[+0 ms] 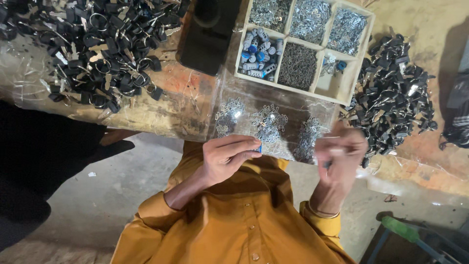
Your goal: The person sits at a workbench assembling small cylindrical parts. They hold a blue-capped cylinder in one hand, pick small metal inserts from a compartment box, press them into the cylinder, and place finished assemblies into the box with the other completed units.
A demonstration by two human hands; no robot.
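Pinching a small blue-tipped lock part [257, 146], light, rigid and slippery, left hand [227, 159] grips fingertip-tight; blurred right hand [339, 156]: hold indeterminate.

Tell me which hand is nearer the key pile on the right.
Right. The right hand hangs blurred beside that key pile, just short of its lower-left edge. The left hand sits farther off, holding a small blue part.

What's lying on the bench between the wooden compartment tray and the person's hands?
In the head view, three small heaps of silvery metal parts on clear plastic sheet lie between the tray and the hands.
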